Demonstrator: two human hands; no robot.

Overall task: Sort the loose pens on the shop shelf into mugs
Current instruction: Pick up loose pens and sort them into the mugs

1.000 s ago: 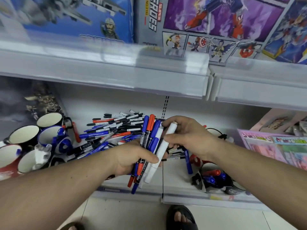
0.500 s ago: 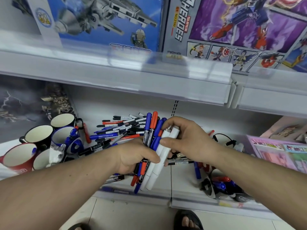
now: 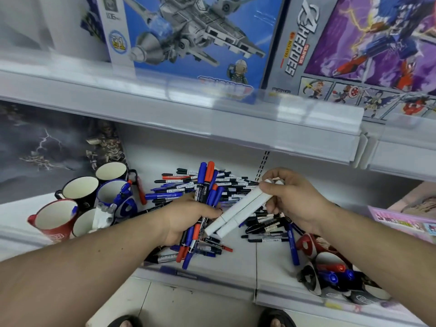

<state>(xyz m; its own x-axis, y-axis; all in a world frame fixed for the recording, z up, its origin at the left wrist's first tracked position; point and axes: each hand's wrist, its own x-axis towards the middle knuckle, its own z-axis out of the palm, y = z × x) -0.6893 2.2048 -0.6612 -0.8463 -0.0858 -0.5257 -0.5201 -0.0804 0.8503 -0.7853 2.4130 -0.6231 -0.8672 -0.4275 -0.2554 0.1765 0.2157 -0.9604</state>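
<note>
Left hand (image 3: 186, 220) at frame centre, fingers curled round a fistful of blue, red and black markers (image 3: 205, 185), tips fanning up past the thumb, tails poking out below toward the shelf edge. Right hand (image 3: 290, 197) centre-right, fingers pinching the top ends of two white markers (image 3: 238, 211), which slant down-left, lower ends lying just beside the left hand's bundle.

Loose pen pile (image 3: 226, 185) behind and under both hands on the lower shelf (image 3: 238, 267), mostly blue and black, some red; more strays lower right, incl. one blue marker (image 3: 292, 246) lying near-vertical.

Mugs at left of frame: red mug (image 3: 54, 223), black mug (image 3: 80, 190), another dark mug (image 3: 111, 171) behind it, blue mug (image 3: 113, 194) with blue pens inside, white mug (image 3: 85, 225) partly hidden. Lower right: mug on its side (image 3: 330, 274) with red and blue markers in it, partly covered by the right forearm.

Upper shelf carries a jet brick-set box (image 3: 188, 36) and a Super Heroes box (image 3: 354, 43). Sandalled toes (image 3: 276, 319) at bottom edge.
</note>
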